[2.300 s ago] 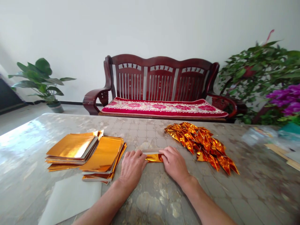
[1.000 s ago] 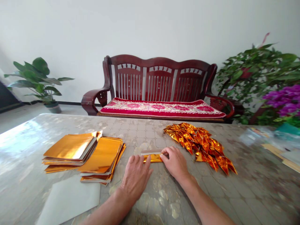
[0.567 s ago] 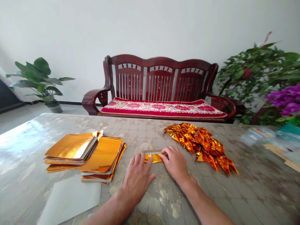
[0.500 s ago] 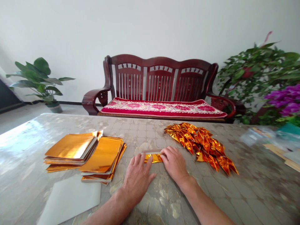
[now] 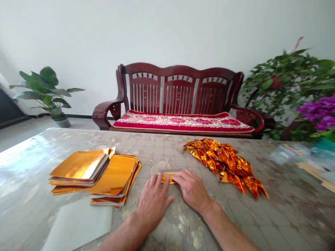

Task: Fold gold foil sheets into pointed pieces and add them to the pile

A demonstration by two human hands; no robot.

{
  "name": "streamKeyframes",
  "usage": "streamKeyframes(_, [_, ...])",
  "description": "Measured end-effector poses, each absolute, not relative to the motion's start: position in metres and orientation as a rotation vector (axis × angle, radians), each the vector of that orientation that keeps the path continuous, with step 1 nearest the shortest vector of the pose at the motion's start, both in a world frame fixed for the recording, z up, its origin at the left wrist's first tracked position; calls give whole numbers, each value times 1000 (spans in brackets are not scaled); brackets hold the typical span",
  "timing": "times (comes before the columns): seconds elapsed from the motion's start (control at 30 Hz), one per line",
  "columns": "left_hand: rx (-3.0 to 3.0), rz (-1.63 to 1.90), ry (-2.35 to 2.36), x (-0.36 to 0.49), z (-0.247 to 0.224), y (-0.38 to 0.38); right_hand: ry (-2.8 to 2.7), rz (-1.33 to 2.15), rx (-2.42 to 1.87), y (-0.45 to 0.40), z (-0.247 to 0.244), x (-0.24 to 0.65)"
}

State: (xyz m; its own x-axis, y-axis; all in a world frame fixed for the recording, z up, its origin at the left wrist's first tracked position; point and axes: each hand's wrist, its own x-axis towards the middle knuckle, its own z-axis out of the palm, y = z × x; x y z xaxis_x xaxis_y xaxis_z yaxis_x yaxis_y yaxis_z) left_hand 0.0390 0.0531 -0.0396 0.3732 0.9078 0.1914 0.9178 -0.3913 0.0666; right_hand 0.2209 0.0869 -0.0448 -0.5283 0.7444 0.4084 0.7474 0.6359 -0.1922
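A small gold foil strip, folded flat with a pale edge behind it, lies on the patterned table. My left hand rests palm down on its left end, thumb spread away and fingers extended. On the right part of the strip, my right hand presses with bent fingers held together; its fingertips cover much of the foil. Two stacks of gold sheets, the left one and the nearer one, stand to the left. Folded gold foil pieces form an overlapping pile on the right.
A pale sheet lies at the front left. Plastic bags and light flat strips are at the right edge. Beyond the table stand a wooden bench and plants.
My right hand has slid left along the foil strip, covering more of it. My left hand stays at the left end. The view has shifted slightly.
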Motion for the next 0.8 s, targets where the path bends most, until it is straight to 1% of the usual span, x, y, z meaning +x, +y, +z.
streamKeyframes(0.33, [-2516, -315, -1720, 35, -38, 50, -2441, -22, -1263, 82, -38, 216])
streamKeyframes(0.8, [-2440, -314, -1709, 31, -45, 45, -2442, -39, -1287, 81, -35, 214])
